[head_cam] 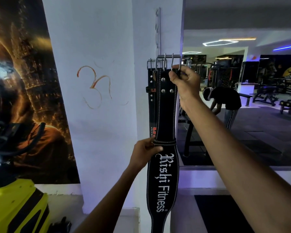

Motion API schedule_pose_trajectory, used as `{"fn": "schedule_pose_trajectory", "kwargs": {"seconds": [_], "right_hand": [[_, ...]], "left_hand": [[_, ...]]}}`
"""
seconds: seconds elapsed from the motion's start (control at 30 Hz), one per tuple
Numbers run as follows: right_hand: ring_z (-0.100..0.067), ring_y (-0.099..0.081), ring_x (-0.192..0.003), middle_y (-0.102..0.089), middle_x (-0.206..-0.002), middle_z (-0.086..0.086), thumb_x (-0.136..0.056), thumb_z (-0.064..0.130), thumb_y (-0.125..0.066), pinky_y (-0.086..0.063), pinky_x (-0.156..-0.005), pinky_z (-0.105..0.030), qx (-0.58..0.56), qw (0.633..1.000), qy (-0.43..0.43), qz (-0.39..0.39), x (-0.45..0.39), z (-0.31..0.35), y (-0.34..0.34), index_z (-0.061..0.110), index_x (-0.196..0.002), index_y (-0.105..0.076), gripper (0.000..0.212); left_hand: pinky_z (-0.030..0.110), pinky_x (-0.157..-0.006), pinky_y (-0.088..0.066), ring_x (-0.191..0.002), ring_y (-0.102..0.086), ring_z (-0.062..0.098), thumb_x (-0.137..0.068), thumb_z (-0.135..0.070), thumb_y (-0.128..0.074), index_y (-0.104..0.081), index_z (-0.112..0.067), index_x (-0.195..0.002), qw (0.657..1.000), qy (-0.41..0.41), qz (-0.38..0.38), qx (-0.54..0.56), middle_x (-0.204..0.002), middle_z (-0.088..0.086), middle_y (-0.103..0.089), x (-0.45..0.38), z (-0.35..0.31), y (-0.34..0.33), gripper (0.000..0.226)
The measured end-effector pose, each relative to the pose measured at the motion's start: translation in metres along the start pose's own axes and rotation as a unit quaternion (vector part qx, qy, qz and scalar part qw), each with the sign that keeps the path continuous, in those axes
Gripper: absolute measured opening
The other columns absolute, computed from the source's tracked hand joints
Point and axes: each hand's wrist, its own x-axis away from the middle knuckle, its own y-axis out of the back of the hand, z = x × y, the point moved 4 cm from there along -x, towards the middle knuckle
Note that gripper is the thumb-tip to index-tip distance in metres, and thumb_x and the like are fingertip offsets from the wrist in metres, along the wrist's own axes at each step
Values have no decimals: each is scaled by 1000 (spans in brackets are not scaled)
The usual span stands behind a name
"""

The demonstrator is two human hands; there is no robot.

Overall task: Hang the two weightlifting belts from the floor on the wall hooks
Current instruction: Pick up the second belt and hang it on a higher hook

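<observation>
A black belt lettered "Rishi Fitness" [163, 179] hangs straight down in front of the white pillar. My right hand [183, 79] grips its steel buckle at the top, level with the lowest hook of the vertical hook rail [158, 31]. My left hand [144, 153] pinches the belt's left edge by its keeper loop. Behind it hangs a second black belt with red print [151, 98], its buckle at about the same height. Whether either buckle rests on a hook is hidden.
A large poster [23, 81] covers the wall at left, with a yellow and black machine [15, 207] below it. To the right, a wall mirror [242, 98] reflects the gym floor, benches and a bent-over person. A dark mat [222, 214] lies at lower right.
</observation>
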Motion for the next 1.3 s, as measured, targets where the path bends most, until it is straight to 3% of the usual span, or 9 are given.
{"fn": "schedule_pose_trajectory", "kwargs": {"seconds": [0.1, 0.3, 0.47, 0.57, 0.7, 0.8, 0.93, 1.13, 1.3], "right_hand": [[1, -66, -71, -68, -71, 15, -84, -3, -72, -56, -67, -14, -12, 1000, 7, -1, -5, 7, 2, 9, -103, -70, 23], [4, -68, -75, -70, -83, 9, -83, -5, -71, -53, -71, -11, -14, 1000, 2, -14, -8, -7, 12, 4, -107, -69, 26], [-12, -65, -90, -70, -93, 0, -80, -7, -73, -58, -86, -25, -22, 999, -15, -36, -5, -28, 20, 2, -106, -70, 27], [-8, -65, -89, -69, -93, 0, -78, -4, -76, -58, -86, -27, -11, 999, -14, -40, 3, -38, 20, 4, -103, -71, 26], [15, -64, -73, -66, -91, 6, -81, -6, -74, -50, -68, -6, -19, 999, -6, -26, 5, -41, 21, -1, -105, -70, 26], [14, -65, -72, -68, -93, 5, -83, -4, -73, -51, -66, -6, -14, 1000, 0, 3, 3, -41, 24, -3, -107, -69, 25], [3, -67, -88, -70, -100, 0, -81, 2, -77, -58, -76, -21, -2, 1000, 2, 31, -3, -44, 33, 7, -112, -64, 33], [-16, -67, -109, -70, -111, -19, -80, 0, -76, -56, -84, -34, -19, 999, 33, 27, -16, -45, 48, 15, -93, -52, 32], [5, -64, -105, -71, -110, 6, -85, 2, -73, -54, -89, -20, -7, 997, 63, 43, -31, -37, 51, 14, -113, -71, 30]], "left_hand": [[24, -71, -58, -74, -76, 7, -84, -10, -78, -77, -15, -86, 998, 38, 3, -41, -77, -8, -79, 21, 33, -10, 6], [19, -73, -56, -81, -75, 7, -89, -12, -73, -75, -23, -94, 997, 33, 28, -65, -82, -10, -79, 25, 37, -9, 12], [41, -89, -61, -102, -73, 20, -88, -61, -57, -65, -42, -116, 994, -38, -99, 11, -108, -2, -76, -9, -25, 11, 34], [35, -95, -60, -110, -70, 16, -96, -42, -62, -66, -31, -126, 979, -124, -160, -7, -122, 1, -73, -35, -80, 21, 32], [4, -87, -50, -107, -59, -18, -99, -20, -64, -60, -19, -136, 965, -196, -171, -40, -127, -6, -62, -62, -141, 20, 37], [23, -97, -56, -112, -66, 3, -98, -21, -65, -54, -17, -134, 969, -192, -150, -29, -127, 3, -67, -79, -157, 18, 37], [44, -89, -60, -95, -74, 25, -96, -20, -67, -59, -17, -122, 966, -183, -184, -6, -102, 10, -75, -90, -159, 18, 27], [53, -89, -61, -90, -74, 33, -96, -25, -67, -50, -21, -119, 964, -205, -167, 18, -92, 11, -71, -97, -167, 0, 29], [41, -90, -61, -101, -74, 23, -92, -21, -72, -51, -24, -134, 957, -248, -151, -29, -112, 10, -73, -104, -175, -19, 47]]}}
